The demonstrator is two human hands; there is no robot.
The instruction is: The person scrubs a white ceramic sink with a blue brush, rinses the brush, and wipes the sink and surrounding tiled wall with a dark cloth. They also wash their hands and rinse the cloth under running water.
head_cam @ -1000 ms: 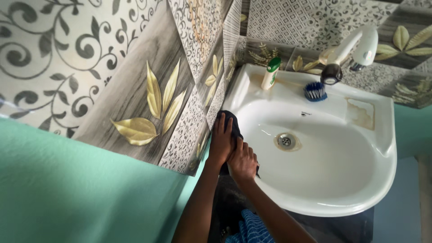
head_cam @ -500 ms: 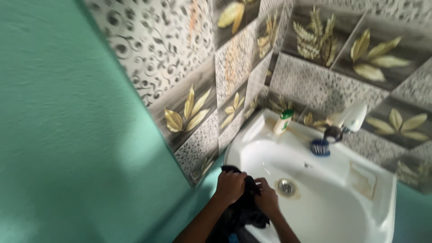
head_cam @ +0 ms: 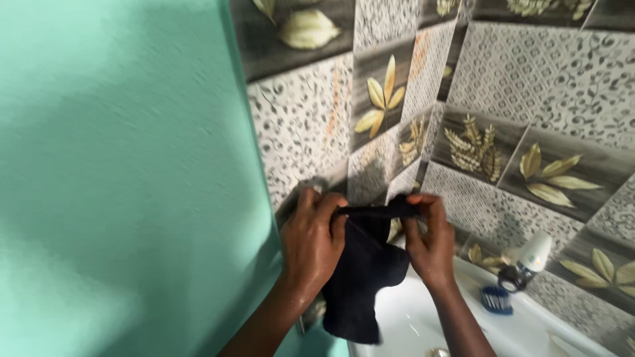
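- Since a moment ago, both hands have lifted the dark cloth (head_cam: 360, 271) off the sink (head_cam: 463, 324) rim.
- Left hand (head_cam: 311, 241) and right hand (head_cam: 430, 241) pinch its top edge, fingers clenched.
- Better kept taut, hanging over the basin.

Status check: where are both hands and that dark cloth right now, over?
Left hand and right hand both pinch the dark cloth by its top edge. Cloth hangs stretched between them, above the white sink, in front of the tiled wall. Nothing in the way.
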